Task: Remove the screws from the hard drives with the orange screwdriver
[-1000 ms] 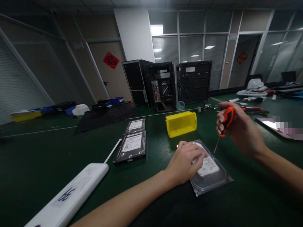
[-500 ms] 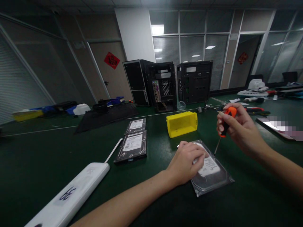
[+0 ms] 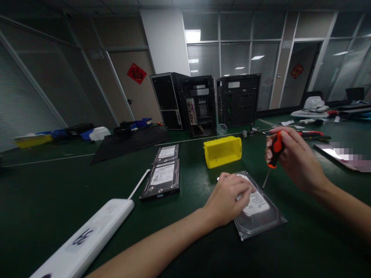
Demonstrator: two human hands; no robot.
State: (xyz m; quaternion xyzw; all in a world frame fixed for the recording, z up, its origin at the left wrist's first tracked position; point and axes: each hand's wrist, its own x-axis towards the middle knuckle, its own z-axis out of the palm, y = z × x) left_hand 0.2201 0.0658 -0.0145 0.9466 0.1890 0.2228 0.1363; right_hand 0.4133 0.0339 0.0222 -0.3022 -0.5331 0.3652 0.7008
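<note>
A hard drive (image 3: 257, 222) with a white label lies flat and turned at an angle on the green table. Across its upper left part rests my left hand (image 3: 230, 197), fingers bent and pressed together on the drive. My right hand (image 3: 298, 158) is wrapped round the orange and black handle of a screwdriver (image 3: 276, 148). The thin shaft slants down, and its tip meets the drive's right edge. Behind the drive, a yellow bin (image 3: 223, 152) lies with its opening facing me.
Two more hard drives (image 3: 164, 177) lie left of centre. A white power strip (image 3: 87, 239) crosses the lower left. Computer cases (image 3: 199, 104) stand at the back. Pliers (image 3: 313, 133) and a phone-like slab (image 3: 336, 156) are at the right.
The fingers and thumb of my right hand have shifted round the screwdriver handle, which has turned slightly. My left hand and the drive look unmoved.
</note>
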